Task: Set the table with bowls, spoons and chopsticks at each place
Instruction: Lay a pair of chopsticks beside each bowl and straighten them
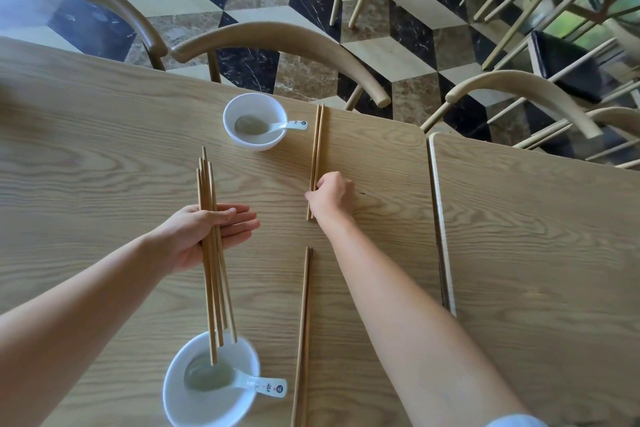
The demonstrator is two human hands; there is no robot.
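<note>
Our right hand (330, 196) curls its fingers round the near end of a chopstick pair (317, 149), which lies on the desk (104, 149) just right of the far bowl (254, 146). That bowl holds a spoon (273, 126). Our left hand (207, 236), palm up with fingers straight, pins a spare bundle (207, 191) of chopsticks under its thumb, nearer us than that bowl. Nearer still sit a second bowl (169, 392) and a laid pair (304, 322). We judge the loosely pinned bundle could slip and scatter, and a careless release could skew the pair.
</note>
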